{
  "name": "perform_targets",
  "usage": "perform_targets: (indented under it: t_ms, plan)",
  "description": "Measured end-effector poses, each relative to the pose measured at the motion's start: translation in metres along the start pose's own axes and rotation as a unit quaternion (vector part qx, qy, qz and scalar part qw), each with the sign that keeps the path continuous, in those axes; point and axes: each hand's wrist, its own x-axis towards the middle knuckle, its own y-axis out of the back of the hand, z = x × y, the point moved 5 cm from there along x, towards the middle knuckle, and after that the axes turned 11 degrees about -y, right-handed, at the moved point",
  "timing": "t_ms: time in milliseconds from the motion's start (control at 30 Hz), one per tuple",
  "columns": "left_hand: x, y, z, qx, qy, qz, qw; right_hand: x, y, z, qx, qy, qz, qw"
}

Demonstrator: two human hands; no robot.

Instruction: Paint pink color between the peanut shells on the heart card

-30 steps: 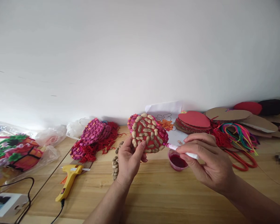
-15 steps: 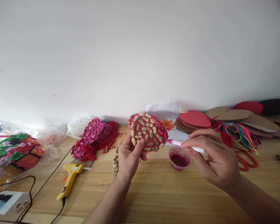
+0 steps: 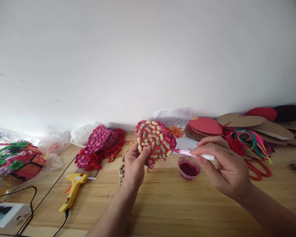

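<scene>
My left hand (image 3: 136, 164) grips a round red disc covered with peanuts (image 3: 154, 140) by its lower left edge, thumb on the front. Most of its peanuts are plain tan; those along the right edge are coloured magenta. Between the thumb and fingers of my right hand (image 3: 224, 168) is a white paintbrush (image 3: 196, 154) with a magenta tip. That tip touches the disc's lower right edge. Below the brush stands a small clear cup of dark red paint (image 3: 188, 167). Loose peanuts (image 3: 121, 174) lie on the table, partly hidden behind my left wrist.
At left are a yellow glue gun (image 3: 75, 189), a white power strip (image 3: 8, 214) and a plastic bag of colourful crafts (image 3: 27, 158). Magenta peanut pieces with red fringe (image 3: 101, 141) lie behind. Red and brown cardboard discs (image 3: 204, 126) and coloured cords (image 3: 253, 143) sit at right.
The brush tip has shifted slightly left and down along the disc's right edge. Both hands keep their grips.
</scene>
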Motion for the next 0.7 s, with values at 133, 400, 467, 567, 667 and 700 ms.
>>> perform_targets:
  t_ms: [133, 400, 467, 567, 667, 700]
  plan:
    - [0.0006, 0.0003, -0.0008, -0.002, 0.012, 0.006, 1.0, 0.0001, 0.0021, 0.0003, 0.0, -0.007, 0.01, 1.0]
    - [0.0007, 0.0001, -0.0019, -0.013, 0.016, 0.011, 1.0, -0.0004, -0.0004, 0.0022, 0.002, -0.008, -0.001, 1.0]
    - [0.0009, 0.0004, -0.002, -0.015, 0.019, 0.014, 1.0, -0.0001, 0.0012, 0.0031, 0.005, -0.014, 0.005, 1.0]
    - [0.0011, 0.0002, -0.0014, -0.02, 0.021, 0.015, 0.999, -0.0001, 0.0022, 0.0054, 0.034, -0.031, 0.005, 0.999]
    - [0.001, -0.0009, -0.001, -0.021, 0.028, 0.016, 0.999, -0.001, 0.0002, 0.0075, 0.06, -0.046, -0.003, 0.997]
    - [0.001, -0.001, -0.001, -0.02, 0.03, 0.018, 0.999, -0.0013, -0.0004, 0.008, 0.061, -0.048, -0.004, 0.997]
